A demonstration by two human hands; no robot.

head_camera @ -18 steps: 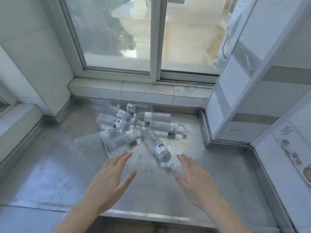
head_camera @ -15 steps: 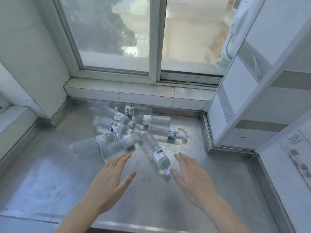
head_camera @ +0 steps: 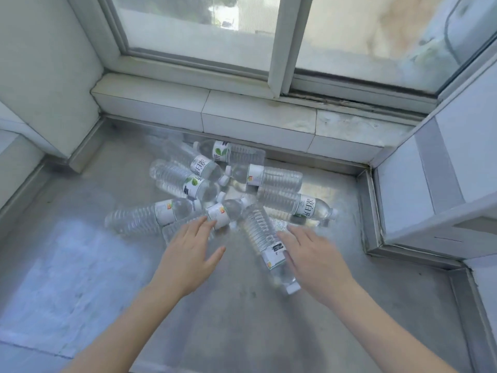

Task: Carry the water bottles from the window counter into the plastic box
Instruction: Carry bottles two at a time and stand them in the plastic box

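Large characters 凉白开 on white labels of two lying water bottles, other label print illegible.

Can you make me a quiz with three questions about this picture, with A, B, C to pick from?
1. Where are the bottles? A in a plastic box; B on the metal counter below the window; C on a chair.
2. What colour are the caps? A red; B white; C black.
3. How are the bottles placed? A standing up; B stacked in a crate; C lying on their sides.
Answers: B, they rest on the steel surface under the glass; B, every cap that shows is white; C, all lie flat, none upright.
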